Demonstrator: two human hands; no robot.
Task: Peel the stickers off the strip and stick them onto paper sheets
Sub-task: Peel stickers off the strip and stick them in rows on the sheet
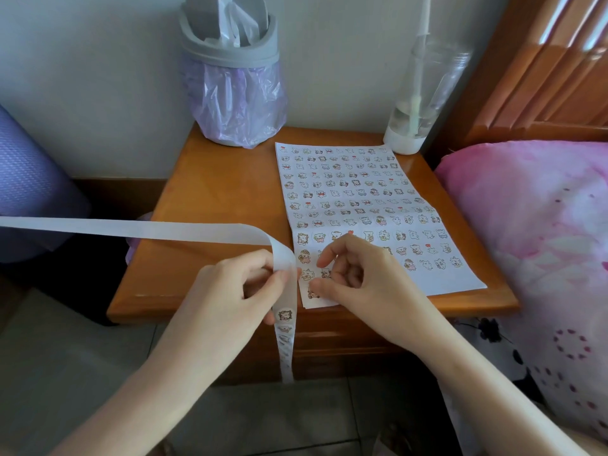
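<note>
A long white backing strip (158,230) runs in from the left, bends over my left hand (237,284) and hangs down past the table front, with cartoon stickers (285,315) on the hanging part. My left hand pinches the strip at the bend. A white paper sheet (371,205) covered with rows of small stickers lies on the wooden bedside table (214,192). My right hand (358,274) rests over the sheet's near left corner with fingers curled, thumb and fingertips close to the strip's edge. Whether it holds a sticker is hidden.
A grey bin with a purple liner (232,93) stands at the table's back left. A clear bottle with a pump tube (418,103) stands at the back right. A pink pillow (533,218) and wooden headboard (543,67) lie right; a purple roll (29,179) left.
</note>
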